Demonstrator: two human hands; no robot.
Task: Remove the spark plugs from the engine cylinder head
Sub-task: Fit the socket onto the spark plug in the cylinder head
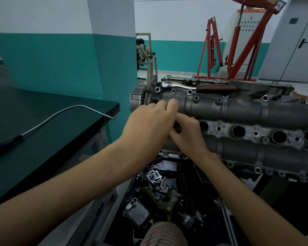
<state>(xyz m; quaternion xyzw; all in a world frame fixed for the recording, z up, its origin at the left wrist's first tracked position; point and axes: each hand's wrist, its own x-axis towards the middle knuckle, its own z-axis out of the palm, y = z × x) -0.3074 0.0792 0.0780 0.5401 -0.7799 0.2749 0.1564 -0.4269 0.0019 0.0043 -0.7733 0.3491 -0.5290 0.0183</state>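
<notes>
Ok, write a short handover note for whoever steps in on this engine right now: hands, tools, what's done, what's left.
Left hand and right hand meet over the leftmost plug well of the cylinder head, gripping a small dark item; too hidden to identify.
Ratchet lies on top of the head at the far side. Flexible pickup tool lies on the bench to the left.
Three wells to the right show dark and open; whether plugs remain inside cannot be told.
Left: finish the leftmost well, then check the others.

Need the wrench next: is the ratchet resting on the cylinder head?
Touching. The head view shows the ratchet lying flat along the cylinder head's top far edge, no gap beneath.
</notes>
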